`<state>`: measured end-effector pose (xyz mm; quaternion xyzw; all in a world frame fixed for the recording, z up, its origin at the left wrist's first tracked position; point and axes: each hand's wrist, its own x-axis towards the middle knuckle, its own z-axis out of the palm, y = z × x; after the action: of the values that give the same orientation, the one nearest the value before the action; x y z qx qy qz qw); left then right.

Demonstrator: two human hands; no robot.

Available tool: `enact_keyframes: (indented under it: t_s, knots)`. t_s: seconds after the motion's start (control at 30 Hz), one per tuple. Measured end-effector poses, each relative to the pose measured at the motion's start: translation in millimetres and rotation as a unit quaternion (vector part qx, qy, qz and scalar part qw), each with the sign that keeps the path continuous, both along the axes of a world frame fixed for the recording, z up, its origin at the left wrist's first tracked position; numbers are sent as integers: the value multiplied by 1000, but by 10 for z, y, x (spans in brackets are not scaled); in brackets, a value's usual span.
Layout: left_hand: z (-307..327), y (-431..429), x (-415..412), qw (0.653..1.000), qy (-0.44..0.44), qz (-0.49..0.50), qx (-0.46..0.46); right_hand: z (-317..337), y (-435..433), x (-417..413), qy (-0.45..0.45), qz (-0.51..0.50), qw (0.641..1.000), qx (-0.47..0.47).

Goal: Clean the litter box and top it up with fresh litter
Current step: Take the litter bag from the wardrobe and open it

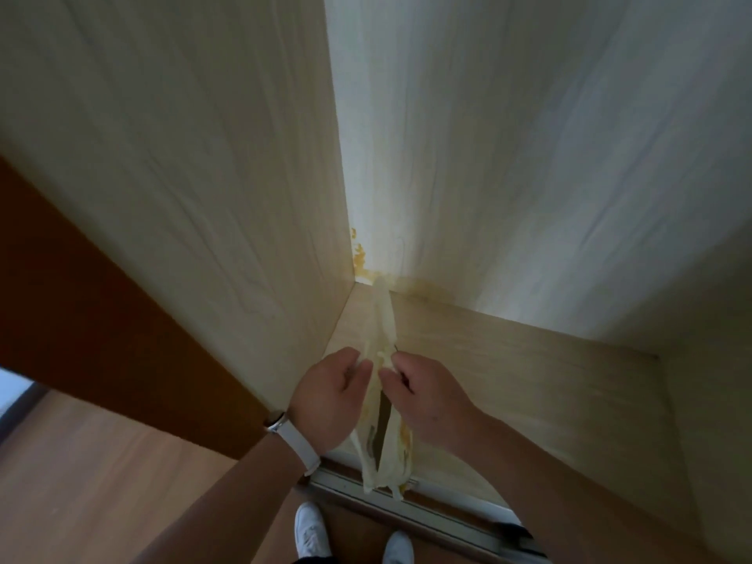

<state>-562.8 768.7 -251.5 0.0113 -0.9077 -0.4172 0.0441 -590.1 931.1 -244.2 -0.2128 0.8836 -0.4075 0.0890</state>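
Looking down through the head camera, I see both hands meeting on a thin, pale yellowish bag [383, 319]. The left hand [329, 394] pinches one edge of it between thumb and fingertips. The right hand [427, 396], just beside the left and nearly touching it, pinches the other edge with its fingers curled.

The bag runs through the narrow gap between the two hands. One twisted end stretches away beyond the fingertips toward the inner corner of a light wood cabinet [183, 177]. The rest hangs below the wrists in loose folds with some yellow and dark print, its ends reaching a metal track [431, 512]. I cannot tell whether the far tip touches the corner.

A white watch [295, 441] sits on the left wrist. Beyond the hands, yellow-orange stains [360, 254] mark the corner just above the cabinet bottom [529, 372], which spreads under and to the right of the right hand. Left of the left hand, a dark brown panel [81, 299] slants down to a wood floor [81, 482]. Below both forearms, near the track, stand two white shoes [311, 527].
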Motion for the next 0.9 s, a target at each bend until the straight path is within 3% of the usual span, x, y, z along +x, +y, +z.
enact_keyframes:
  t_s: [0.27, 0.57, 0.9]
  knots:
    - [365, -318, 446, 995, 75, 66, 25, 362, -380, 221, 45, 73, 995, -55]
    - [486, -659, 1134, 983, 96, 150, -37, 356, -763, 543, 24, 179, 980, -82]
    - [673, -722, 2061, 937, 103, 327, -67, 486, -1090, 1166, 61, 363, 922, -118]
